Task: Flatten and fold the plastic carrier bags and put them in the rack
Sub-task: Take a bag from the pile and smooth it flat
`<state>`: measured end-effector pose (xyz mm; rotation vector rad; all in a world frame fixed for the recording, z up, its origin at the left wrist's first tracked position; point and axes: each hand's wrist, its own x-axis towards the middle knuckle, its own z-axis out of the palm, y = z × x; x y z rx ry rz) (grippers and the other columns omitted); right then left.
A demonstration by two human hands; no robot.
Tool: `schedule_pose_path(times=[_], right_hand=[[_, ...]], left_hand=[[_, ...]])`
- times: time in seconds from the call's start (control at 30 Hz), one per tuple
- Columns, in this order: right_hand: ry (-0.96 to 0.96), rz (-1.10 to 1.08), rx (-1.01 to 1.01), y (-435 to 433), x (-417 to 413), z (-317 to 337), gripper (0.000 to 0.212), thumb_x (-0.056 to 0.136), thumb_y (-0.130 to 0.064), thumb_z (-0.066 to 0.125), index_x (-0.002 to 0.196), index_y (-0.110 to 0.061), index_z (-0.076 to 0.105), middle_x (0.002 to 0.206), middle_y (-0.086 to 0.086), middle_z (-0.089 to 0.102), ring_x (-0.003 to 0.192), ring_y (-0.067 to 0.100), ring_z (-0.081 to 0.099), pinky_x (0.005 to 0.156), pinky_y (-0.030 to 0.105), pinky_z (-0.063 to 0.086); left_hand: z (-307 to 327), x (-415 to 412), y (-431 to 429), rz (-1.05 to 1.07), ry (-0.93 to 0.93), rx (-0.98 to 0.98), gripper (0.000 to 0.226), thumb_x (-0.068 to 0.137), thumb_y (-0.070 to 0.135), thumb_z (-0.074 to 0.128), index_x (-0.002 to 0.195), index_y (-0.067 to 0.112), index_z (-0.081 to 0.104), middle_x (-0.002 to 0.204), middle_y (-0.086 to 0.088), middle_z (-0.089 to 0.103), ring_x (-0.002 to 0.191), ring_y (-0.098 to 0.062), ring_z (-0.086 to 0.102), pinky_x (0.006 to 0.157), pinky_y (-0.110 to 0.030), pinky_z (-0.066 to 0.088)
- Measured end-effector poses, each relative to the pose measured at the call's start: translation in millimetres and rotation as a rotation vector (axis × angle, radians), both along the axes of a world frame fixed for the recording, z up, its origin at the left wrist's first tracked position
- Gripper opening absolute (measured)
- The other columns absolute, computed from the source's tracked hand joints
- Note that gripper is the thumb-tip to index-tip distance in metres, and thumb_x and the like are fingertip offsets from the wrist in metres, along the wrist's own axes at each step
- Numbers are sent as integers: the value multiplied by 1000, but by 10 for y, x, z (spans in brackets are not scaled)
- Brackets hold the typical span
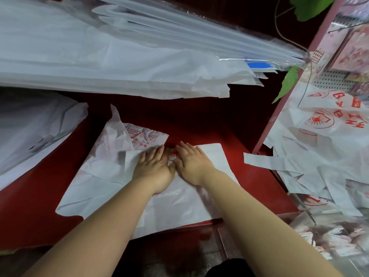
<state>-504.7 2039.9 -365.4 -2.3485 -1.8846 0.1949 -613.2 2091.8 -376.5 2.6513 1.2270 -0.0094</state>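
A white plastic carrier bag [111,176] with red print lies spread on the red table [249,176], its handles pointing away to the upper left. My left hand [153,166] and my right hand [191,162] lie side by side on its middle, palms down, fingers straight, pressing the plastic flat. A heap of more white bags with red print [319,136] lies to the right, past a red post [283,96] of the rack.
Large stacks of white and clear plastic sheets [99,56] overhang the far side of the table. Another white bag [30,136] lies at the left. A green leaf [287,82] hangs by the post. Packaged goods [339,236] sit low right.
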Motion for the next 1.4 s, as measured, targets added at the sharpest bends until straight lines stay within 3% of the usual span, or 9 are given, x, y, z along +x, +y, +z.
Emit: schedule_pose_path(times=[0.43,0.6,0.7,0.8,0.87,0.93,1.03,1.17,1.4], right_hand=[[70,-203,18,-381,701,-24,49,101,-29,25,146,-13,16,155,3,8,143,15,4,113,28,-1],[318,-64,254,-912,612,70,44,99,-24,36,141,-15,30,149,-4,25,134,0,16,110,19,5],[279,24,190,-1240,535,76,59,91,-50,34,140,-18,31,137,-18,29,124,-8,21,104,4,3],[264,51,200,-1498,528,51,72,76,-62,22,135,-23,36,132,-25,31,122,-16,24,106,2,2],[267,94,179,-1635,521,15,66,74,-66,28,130,-31,34,129,-30,31,120,-24,21,109,6,5],[261,124,140,-1727,492,-21,73,69,-76,33,128,-33,30,129,-30,29,122,-22,21,108,3,2],[212,89,101,-1781,503,-84,84,59,-53,41,137,-25,27,136,-19,29,132,0,27,109,5,-2],[96,114,76,-1817,495,-102,88,65,-29,56,143,-16,19,146,-6,26,139,9,18,103,4,-12],[179,-68,377,-1925,438,-198,52,70,3,74,116,-16,60,107,-3,58,109,18,52,103,30,31]], left_hand=[[-14,-6,26,-27,-42,-2,56,100,33,16,147,13,-7,155,-2,-13,142,-16,-12,113,-32,-8],[93,-45,-6,-131,-372,-130,52,100,32,29,147,20,11,156,5,0,142,-10,0,111,-22,2],[242,-200,-147,-186,-506,-183,57,92,51,37,142,25,30,152,11,16,140,-9,13,111,-22,11],[346,-596,-378,-269,-351,-124,111,43,97,13,138,41,24,137,31,8,132,1,11,109,-21,9],[287,-888,-476,-294,-197,-25,127,22,100,-4,138,47,0,131,35,-10,131,7,-7,106,-15,-5],[168,-1114,-503,-313,-54,12,123,16,99,-8,126,46,-21,131,30,-24,124,10,-24,95,-8,-27],[-23,-1301,-453,-293,-9,79,128,25,99,6,133,35,-22,143,16,-19,131,2,-22,91,-8,-34],[-61,-1366,-461,-357,0,189,78,62,62,41,128,21,39,120,-1,63,117,-9,38,110,-19,-1],[-219,-1388,-543,-354,-395,205,61,53,11,66,108,32,52,103,31,58,107,-5,47,107,-7,5]])
